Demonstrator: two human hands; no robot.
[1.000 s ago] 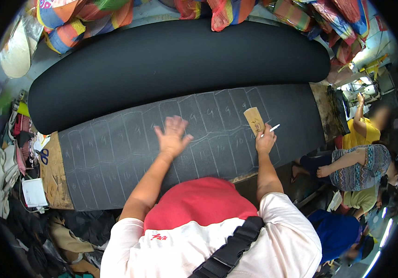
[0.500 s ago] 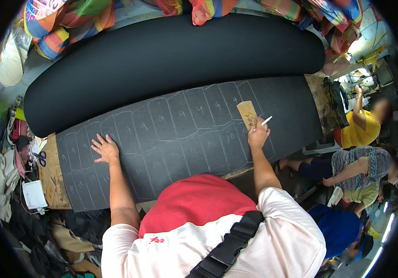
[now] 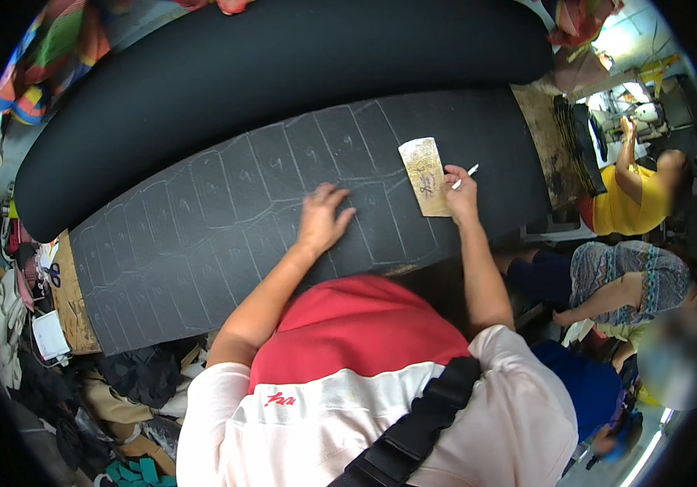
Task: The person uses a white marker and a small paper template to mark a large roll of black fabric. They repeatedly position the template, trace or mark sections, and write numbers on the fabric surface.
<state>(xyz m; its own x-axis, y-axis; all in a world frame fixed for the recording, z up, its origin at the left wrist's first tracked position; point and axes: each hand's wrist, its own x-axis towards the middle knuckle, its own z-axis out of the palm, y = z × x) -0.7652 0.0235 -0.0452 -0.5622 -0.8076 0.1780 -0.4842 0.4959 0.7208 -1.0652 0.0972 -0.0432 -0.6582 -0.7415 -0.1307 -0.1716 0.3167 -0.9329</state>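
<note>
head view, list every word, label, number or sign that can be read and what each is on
Dark sheet: chalked handwritten characters in many outlined panels; some legible but not quoted here, others too faint.
Tan card by the right hand: dark handwriting, too small to read.
Red-and-white shirt: red script on the white band, not quoted.
I can read no other text.

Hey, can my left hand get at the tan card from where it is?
Probably yes: the left hand looks empty, and only dark sheet shows between it and the tan card. The right hand, with a white pen, is across the card.
</note>
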